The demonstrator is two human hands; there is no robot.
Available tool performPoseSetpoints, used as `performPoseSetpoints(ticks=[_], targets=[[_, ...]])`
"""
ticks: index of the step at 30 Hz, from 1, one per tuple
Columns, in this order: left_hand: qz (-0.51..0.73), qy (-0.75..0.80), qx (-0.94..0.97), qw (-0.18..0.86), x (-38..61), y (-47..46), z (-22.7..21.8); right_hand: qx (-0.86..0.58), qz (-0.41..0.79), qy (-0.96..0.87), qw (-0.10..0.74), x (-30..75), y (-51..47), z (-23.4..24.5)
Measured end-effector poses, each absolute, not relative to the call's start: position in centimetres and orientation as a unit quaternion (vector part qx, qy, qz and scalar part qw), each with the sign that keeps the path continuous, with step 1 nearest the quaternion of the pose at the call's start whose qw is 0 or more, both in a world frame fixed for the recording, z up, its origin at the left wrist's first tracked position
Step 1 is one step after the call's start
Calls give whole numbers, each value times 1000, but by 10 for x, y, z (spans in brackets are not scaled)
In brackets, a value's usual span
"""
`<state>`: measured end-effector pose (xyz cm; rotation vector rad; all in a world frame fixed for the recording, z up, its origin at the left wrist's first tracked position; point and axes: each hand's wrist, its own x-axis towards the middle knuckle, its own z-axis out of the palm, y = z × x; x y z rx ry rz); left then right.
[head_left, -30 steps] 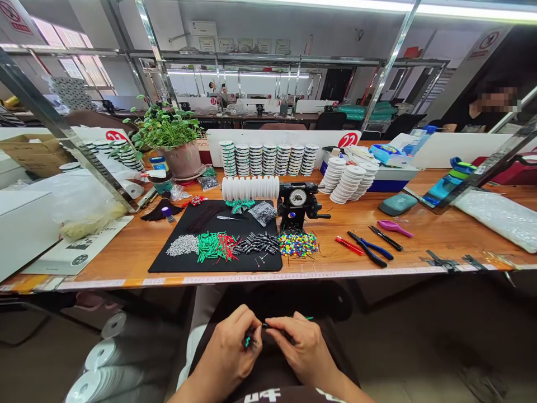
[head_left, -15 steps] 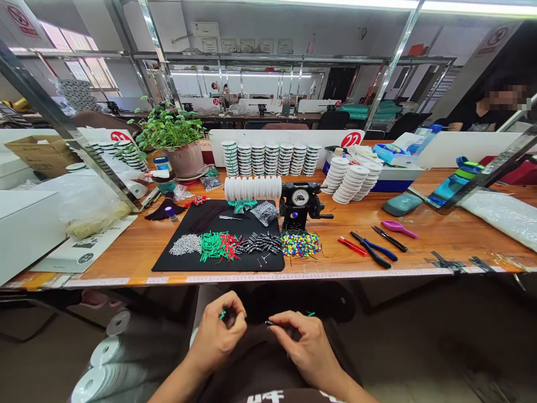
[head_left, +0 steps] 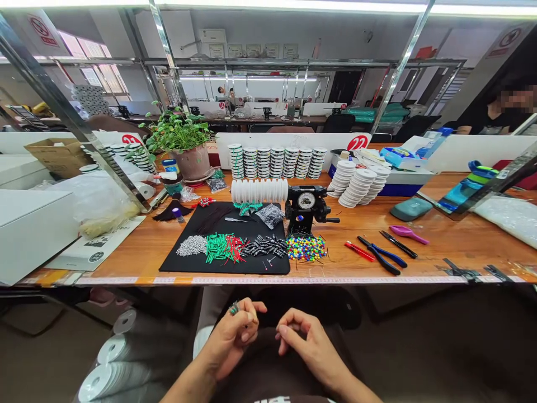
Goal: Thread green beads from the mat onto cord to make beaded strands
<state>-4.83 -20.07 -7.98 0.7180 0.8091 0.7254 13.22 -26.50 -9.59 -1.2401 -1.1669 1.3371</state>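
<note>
My left hand (head_left: 232, 338) is closed over the lap, below the table edge. A small green-and-dark bundle (head_left: 234, 308) pokes out by its knuckles; the rest of it is hidden in the fingers. The index finger stretches out toward the right. My right hand (head_left: 308, 342) hangs just beside it, not touching, with thumb and fingers pressed together. Whatever sits at those fingertips is too small to make out. On the table in front, a black mat (head_left: 176, 263) bears silver beads (head_left: 192, 245), green tubes (head_left: 218, 248), red tubes (head_left: 235, 247) and black-and-silver pieces (head_left: 267, 245).
Coloured beads (head_left: 307, 248) lie beside the mat, below a black hand-crank winder (head_left: 305, 207) with white spools (head_left: 260, 190). Pliers (head_left: 380, 254), a red pen (head_left: 359, 251) and tweezers (head_left: 398, 244) lie to the right. Wrapped white rolls (head_left: 100, 380) stand low left. A person (head_left: 482, 120) sits far right.
My left index finger has straightened out to the right. A dark piece at my right fingertips and a green tip behind that hand no longer show. The view has shifted slightly.
</note>
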Motion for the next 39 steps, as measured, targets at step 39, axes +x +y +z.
performPoseSetpoints(ticks=[39], targets=[[232,427,602,634,-46,-214,-88,-556,353,-596,458,135,-252,-105]])
